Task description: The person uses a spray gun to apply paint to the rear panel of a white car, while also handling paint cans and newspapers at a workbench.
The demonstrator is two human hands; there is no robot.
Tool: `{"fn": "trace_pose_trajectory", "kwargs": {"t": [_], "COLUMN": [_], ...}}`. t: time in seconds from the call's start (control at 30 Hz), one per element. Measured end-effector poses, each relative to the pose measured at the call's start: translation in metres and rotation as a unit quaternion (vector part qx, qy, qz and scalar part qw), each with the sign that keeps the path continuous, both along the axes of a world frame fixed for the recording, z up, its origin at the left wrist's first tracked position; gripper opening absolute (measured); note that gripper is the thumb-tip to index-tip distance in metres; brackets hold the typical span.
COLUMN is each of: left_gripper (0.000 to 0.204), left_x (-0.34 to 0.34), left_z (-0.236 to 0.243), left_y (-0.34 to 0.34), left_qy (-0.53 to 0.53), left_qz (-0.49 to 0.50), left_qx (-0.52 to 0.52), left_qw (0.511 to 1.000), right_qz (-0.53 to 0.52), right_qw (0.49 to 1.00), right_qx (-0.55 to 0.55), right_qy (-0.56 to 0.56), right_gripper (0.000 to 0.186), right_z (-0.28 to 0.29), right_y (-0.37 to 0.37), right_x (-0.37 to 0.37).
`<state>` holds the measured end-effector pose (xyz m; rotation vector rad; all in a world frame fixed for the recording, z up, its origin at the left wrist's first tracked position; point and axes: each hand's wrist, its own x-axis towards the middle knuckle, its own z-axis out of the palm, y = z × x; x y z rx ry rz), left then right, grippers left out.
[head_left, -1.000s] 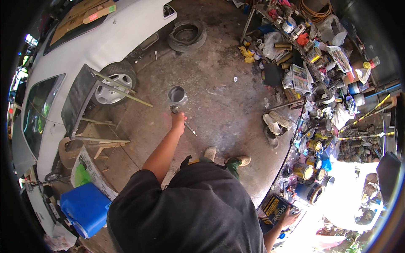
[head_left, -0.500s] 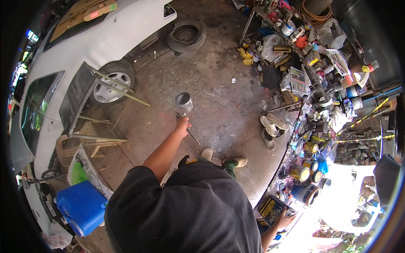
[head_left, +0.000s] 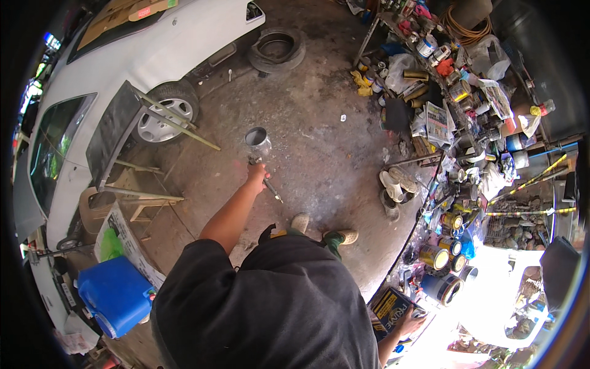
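My left hand (head_left: 257,176) is wrapped around the handle of what looks like a spray gun, held out over the floor. Its round grey metal cup (head_left: 258,142) is open at the top, beyond my fingers. A thin end of the gun points back toward my feet. At the lower right, my right hand (head_left: 410,322) curls round the edge of a dark rectangular tin can (head_left: 386,312) with yellow panels. Bright light washes out part of that area, and my palm is hidden.
A white car (head_left: 147,55) stands at the left, beside a black panel on a wooden stand (head_left: 117,126). A blue jerrycan (head_left: 117,295) sits near my left side. Crowded shelves (head_left: 455,92) of paint cans line the right. A loose tire (head_left: 276,49) and shoes (head_left: 393,184) lie on the floor.
My left hand has shifted slightly left with the spray gun. The right hand stays on the tin can, with little visible change.
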<state>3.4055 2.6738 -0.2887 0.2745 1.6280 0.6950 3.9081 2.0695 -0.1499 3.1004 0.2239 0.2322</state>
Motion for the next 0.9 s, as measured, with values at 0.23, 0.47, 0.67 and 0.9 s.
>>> {"fn": "trace_pose_trajectory", "kwargs": {"t": [0.23,0.47,0.67,0.9], "left_gripper": [0.037,0.047,0.052,0.059], "left_x": [-0.008,-0.016,-0.009,-0.003], "left_z": [0.03,0.008,-0.001,-0.005], "left_y": [0.011,0.021,0.017,0.023], "left_qy": [0.089,0.119,0.098,0.112], "left_qz": [0.012,0.013,0.007,-0.004], "left_qx": [0.086,0.169,0.201,0.15], "left_qw": [0.992,0.978,0.975,0.982], "right_qz": [-0.007,0.001,-0.006,-0.003], "right_qw": [1.0,1.0,1.0,1.0], "right_qx": [-0.017,-0.022,-0.014,-0.004], "right_qy": [0.007,0.001,-0.001,-0.003], "right_gripper": [0.1,0.101,0.1,0.101], "right_z": [-0.003,-0.007,-0.002,-0.003], "right_y": [-0.005,-0.006,-0.001,-0.002], "right_x": [-0.001,0.004,0.001,-0.002]}}
